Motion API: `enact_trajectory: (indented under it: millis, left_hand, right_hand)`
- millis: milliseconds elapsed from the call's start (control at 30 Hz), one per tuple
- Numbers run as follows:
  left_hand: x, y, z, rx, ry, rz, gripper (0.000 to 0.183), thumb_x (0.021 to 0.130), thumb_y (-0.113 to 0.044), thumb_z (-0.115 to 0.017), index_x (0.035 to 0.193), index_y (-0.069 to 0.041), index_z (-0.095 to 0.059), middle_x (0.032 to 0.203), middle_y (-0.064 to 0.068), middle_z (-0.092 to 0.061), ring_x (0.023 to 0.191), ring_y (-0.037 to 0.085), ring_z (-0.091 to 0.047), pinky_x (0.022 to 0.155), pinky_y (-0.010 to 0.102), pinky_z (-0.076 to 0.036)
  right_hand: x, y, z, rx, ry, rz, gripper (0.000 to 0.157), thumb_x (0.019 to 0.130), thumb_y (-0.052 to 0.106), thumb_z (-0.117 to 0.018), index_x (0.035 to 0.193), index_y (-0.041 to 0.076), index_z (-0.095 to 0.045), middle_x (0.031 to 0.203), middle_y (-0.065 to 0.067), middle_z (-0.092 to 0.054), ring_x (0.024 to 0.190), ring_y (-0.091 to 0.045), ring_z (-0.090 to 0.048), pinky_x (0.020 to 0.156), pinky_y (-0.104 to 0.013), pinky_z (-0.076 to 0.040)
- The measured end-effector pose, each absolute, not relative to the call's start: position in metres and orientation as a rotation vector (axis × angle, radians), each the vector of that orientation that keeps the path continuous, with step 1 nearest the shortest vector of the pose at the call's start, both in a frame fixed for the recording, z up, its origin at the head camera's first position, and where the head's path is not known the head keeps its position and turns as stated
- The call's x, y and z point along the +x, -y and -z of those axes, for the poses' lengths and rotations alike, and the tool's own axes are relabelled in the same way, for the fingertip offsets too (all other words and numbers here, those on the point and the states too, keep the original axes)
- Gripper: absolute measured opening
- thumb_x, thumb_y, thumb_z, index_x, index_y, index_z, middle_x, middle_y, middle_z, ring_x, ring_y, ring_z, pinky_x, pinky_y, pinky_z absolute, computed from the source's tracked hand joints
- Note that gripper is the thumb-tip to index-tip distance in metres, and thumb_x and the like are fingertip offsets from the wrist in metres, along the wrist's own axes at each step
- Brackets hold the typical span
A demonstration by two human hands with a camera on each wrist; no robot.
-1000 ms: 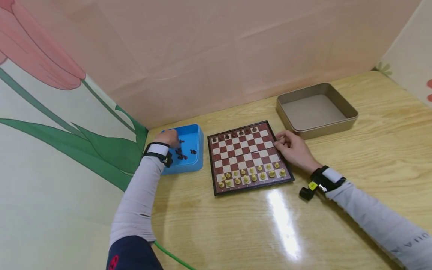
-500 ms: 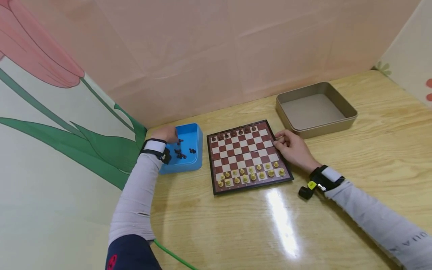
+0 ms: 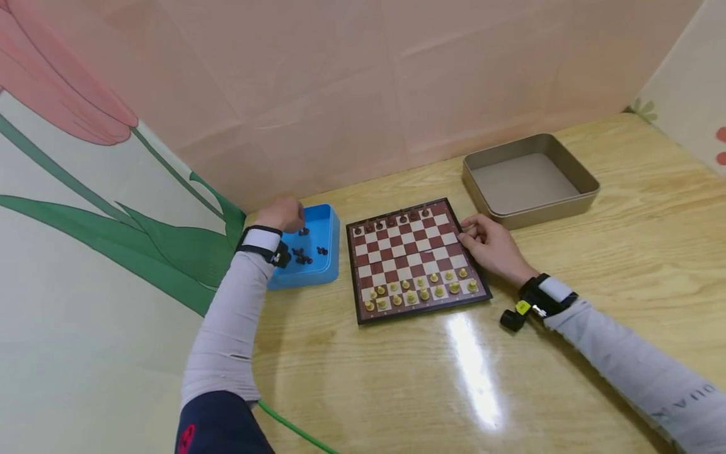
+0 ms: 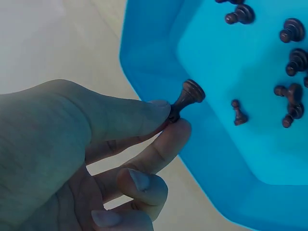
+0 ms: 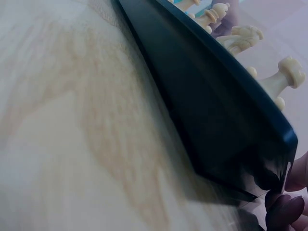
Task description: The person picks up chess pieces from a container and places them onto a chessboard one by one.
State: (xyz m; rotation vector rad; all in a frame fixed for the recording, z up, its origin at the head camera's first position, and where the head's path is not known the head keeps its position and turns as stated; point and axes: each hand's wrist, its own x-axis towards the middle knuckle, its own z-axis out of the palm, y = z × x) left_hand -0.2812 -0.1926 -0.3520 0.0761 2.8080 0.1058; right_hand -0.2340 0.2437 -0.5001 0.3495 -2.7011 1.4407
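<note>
In the left wrist view my left hand (image 4: 139, 139) pinches a dark brown chess piece (image 4: 185, 99) between thumb and fingertips, its base outward and its head hidden by the fingers. It is raised at the inner wall of the blue box (image 3: 326, 272), where several dark chess pieces (image 4: 294, 60) lie. My right hand (image 3: 495, 246) holds the right edge of the chessboard (image 3: 408, 255) with curled fingers and thumb. Dark chess pieces (image 3: 391, 221) line the board's far row. Light yellow chess pieces (image 3: 424, 294) fill two rows on the near side.
A brown rectangular tin (image 3: 524, 214) stands at the back right, close behind my right hand. The pink-covered wall (image 3: 340, 94) borders the table's far edge. A green cable (image 3: 295, 430) runs by my left elbow.
My left hand, deep in the blue box earlier, has risen toward its far left rim with a dark chess piece. My right hand stays at the chessboard's edge.
</note>
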Motion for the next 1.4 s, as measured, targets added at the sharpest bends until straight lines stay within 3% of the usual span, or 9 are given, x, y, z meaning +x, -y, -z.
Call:
enact_trajectory:
  millis: [133,400,567,900,1400]
  left_hand:
    - [-0.28,0.187,0.349,0.102,-2.845,-0.105,0.023,0.096,-0.005,-0.06,0.073,-0.011,-0.059,0.072,0.002,-0.05,0.067,0.019,-0.047,0.058,0.032,-0.037]
    - [-0.278,0.167,0.341,0.157,-2.894,-0.056,0.011,0.1,-0.011,-0.063,0.095,-0.007,-0.072,0.097,0.01,-0.07,0.084,0.026,-0.061,0.07,0.035,-0.05]
    - [-0.278,0.155,0.337,0.178,-2.907,-0.015,0.014,0.101,-0.011,-0.062,0.093,-0.009,-0.074,0.101,0.008,-0.075,0.082,0.024,-0.061,0.067,0.035,-0.048]
    - [-0.28,0.133,0.331,0.251,-2.931,-0.033,0.012,0.099,-0.011,-0.064,0.104,-0.008,-0.074,0.108,0.009,-0.074,0.093,0.026,-0.064,0.079,0.04,-0.054]
    - [-0.285,0.091,0.323,0.396,-2.951,-0.022,0.012,0.102,-0.012,-0.062,0.099,-0.011,-0.074,0.102,0.005,-0.073,0.087,0.022,-0.063,0.076,0.038,-0.053]
  right_hand:
    - [-0.235,-0.243,0.5,0.348,2.698,-1.438,0.029,0.107,0.02,-0.065,0.129,0.001,-0.063,0.098,-0.015,-0.072,0.075,-0.017,-0.059,0.067,-0.025,-0.043]
    - [-0.235,-0.243,0.5,0.374,2.681,-1.439,0.031,0.107,0.021,-0.066,0.13,0.0,-0.063,0.098,-0.016,-0.072,0.074,-0.015,-0.058,0.066,-0.023,-0.041]
    - [-0.235,-0.243,0.498,0.366,2.69,-1.441,0.031,0.107,0.021,-0.066,0.129,0.0,-0.063,0.098,-0.016,-0.072,0.074,-0.016,-0.058,0.066,-0.024,-0.041]
    - [-0.235,-0.244,0.502,0.357,2.685,-1.429,0.03,0.106,0.02,-0.067,0.128,0.002,-0.064,0.097,-0.015,-0.072,0.072,-0.013,-0.058,0.066,-0.025,-0.041]
    - [-0.235,-0.244,0.502,0.356,2.679,-1.434,0.029,0.106,0.02,-0.067,0.128,0.002,-0.064,0.097,-0.014,-0.072,0.073,-0.015,-0.058,0.066,-0.025,-0.042]
